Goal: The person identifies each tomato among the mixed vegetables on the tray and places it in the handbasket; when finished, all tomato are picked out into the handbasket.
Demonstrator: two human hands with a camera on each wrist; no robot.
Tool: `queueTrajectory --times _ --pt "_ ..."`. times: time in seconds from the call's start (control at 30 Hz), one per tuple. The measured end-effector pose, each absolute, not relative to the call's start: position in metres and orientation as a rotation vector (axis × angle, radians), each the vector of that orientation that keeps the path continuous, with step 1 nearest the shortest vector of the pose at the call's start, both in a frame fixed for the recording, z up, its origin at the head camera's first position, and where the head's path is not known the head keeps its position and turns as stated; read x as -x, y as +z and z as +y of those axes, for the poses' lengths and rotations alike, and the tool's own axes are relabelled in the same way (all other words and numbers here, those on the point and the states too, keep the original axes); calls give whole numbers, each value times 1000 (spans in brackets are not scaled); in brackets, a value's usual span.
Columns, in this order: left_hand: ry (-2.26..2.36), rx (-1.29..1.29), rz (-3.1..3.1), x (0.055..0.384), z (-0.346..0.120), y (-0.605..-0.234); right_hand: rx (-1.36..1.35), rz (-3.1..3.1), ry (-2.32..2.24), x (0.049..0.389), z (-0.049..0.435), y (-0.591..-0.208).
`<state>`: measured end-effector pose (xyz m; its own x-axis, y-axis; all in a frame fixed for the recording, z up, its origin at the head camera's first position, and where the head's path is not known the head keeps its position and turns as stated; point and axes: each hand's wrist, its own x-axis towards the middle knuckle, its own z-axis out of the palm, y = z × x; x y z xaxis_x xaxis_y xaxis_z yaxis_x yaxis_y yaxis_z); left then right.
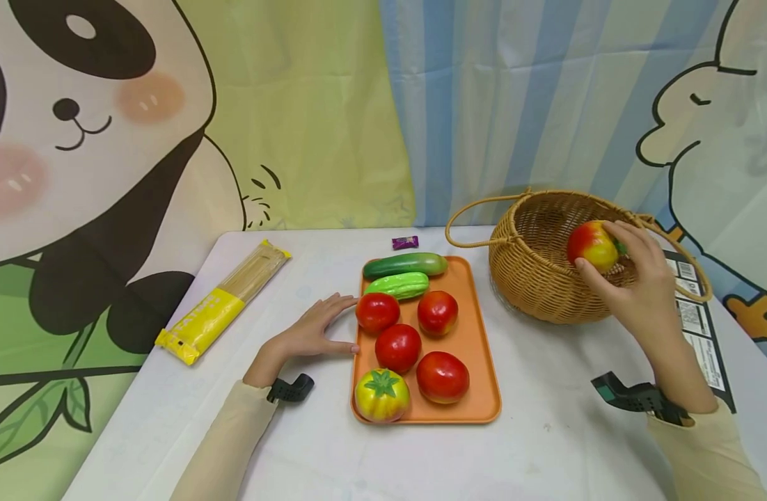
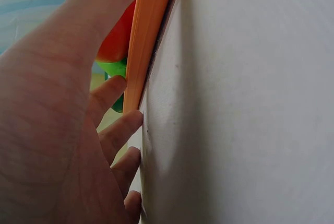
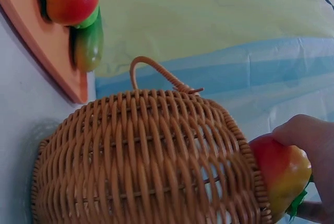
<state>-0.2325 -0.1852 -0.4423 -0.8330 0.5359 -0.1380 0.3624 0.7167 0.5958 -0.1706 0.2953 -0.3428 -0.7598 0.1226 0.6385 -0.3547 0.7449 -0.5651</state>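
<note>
My right hand [image 1: 640, 278] grips a red-and-yellow toy tomato [image 1: 593, 247] between thumb and fingers at the mouth of a wicker basket [image 1: 546, 292]. In the right wrist view, the tomato [image 3: 279, 174] shows beside the basket's rim, its green leaves partly hidden by the hand. With fingers spread, my left hand [image 1: 311, 330] rests at the left edge of an orange tray [image 1: 477, 410]. On that tray lie several red tomatoes [image 1: 443, 377], a yellow-green tomato [image 1: 382, 395] with a leafy top, a light green cucumber [image 1: 399, 285] and a darker green one [image 1: 405, 265].
A yellow pack of dry noodles [image 1: 223, 303] lies at the table's left. Behind the tray sits a small purple wrapped sweet [image 1: 405, 242]. The basket's handle [image 1: 468, 243] sticks out toward the tray. A printed sheet [image 1: 703, 341] lies under the right arm. Curtains hang behind the table.
</note>
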Motion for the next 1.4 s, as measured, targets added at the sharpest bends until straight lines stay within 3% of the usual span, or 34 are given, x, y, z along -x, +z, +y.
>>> queueTrajectory --times 1.4 --pt "821 -724 2625 233 -186 -442 -292 -2270 879 179 301 -357"
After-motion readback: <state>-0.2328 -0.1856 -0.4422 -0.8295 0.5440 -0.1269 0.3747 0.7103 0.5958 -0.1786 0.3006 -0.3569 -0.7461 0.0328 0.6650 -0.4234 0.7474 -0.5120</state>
